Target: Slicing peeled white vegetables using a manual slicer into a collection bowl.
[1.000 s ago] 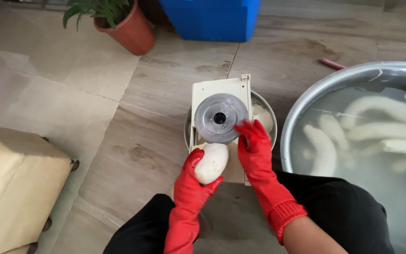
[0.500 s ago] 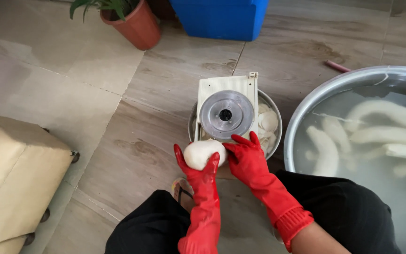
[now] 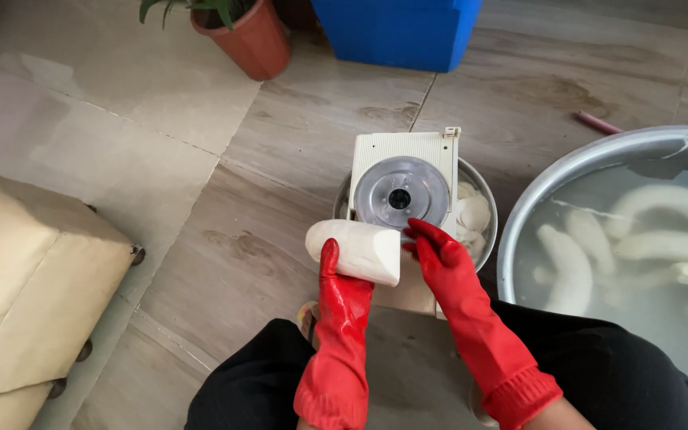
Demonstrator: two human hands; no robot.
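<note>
Both my hands wear red rubber gloves. My left hand (image 3: 342, 288) grips a peeled white root piece (image 3: 356, 249), held sideways with its cut flat end to the right. My right hand (image 3: 437, 255) touches that cut end with its fingertips, just below the round metal blade disc (image 3: 400, 193) of a cream slicer (image 3: 404, 179). The slicer stands over a small metal bowl (image 3: 483, 203) that holds several white slices (image 3: 471, 215). My dark-trousered knees are at the bottom of the view.
A large metal basin (image 3: 567, 163) of water with several peeled white roots (image 3: 567, 263) stands at the right. A terracotta plant pot (image 3: 248, 40) and a blue bin (image 3: 396, 28) stand at the back. A beige cushioned stool (image 3: 25, 279) is at the left. A pink stick (image 3: 599, 123) lies on the tiles.
The white root piece has turned from end-on to sideways in my left hand. My right hand moved off the slicer's side to the root's cut end.
</note>
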